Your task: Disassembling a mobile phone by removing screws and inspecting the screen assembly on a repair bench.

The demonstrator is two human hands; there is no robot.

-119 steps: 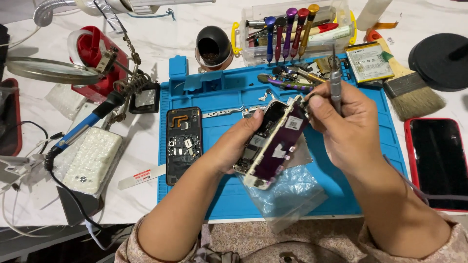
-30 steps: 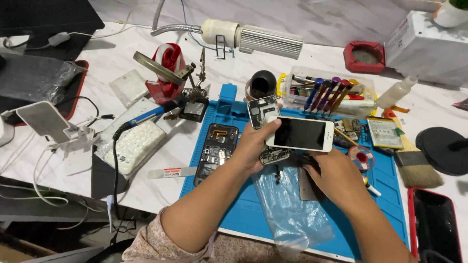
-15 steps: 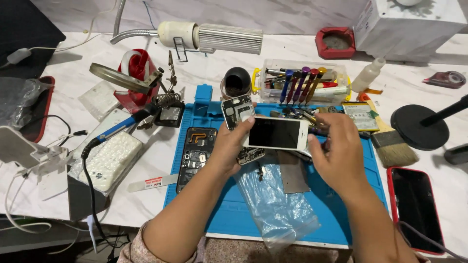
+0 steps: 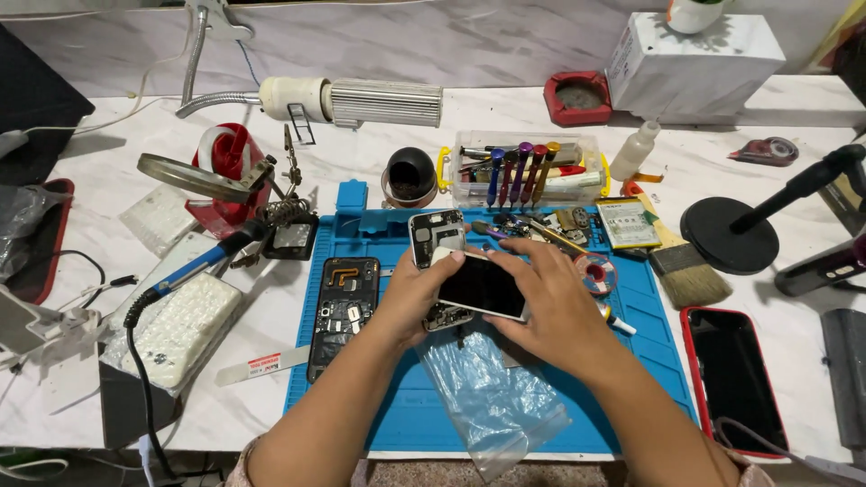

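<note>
Blue repair mat (image 4: pixel 649 361) is the landmark, flat on the white table. At mat centre: left hand (image 4: pixel 410 302) and right hand (image 4: pixel 550 302) both grip a white-framed phone screen (image 4: pixel 480 286), dark glass up, over an opened phone body (image 4: pixel 439 243). Clear plastic bag (image 4: pixel 492 401) on the mat's near edge. Gutted black phone (image 4: pixel 341 311) on the mat's left part.

Bright blue mat (image 4: pixel 622 361), white-framed phone screen (image 4: pixel 483 287) with black glass, red-cased phone (image 4: pixel 732 379), clear plastic bag (image 4: pixel 492 401), purple, blue, red and yellow-handled screwdrivers (image 4: pixel 519 171), white marbled table (image 4: pixel 117 397).
</note>
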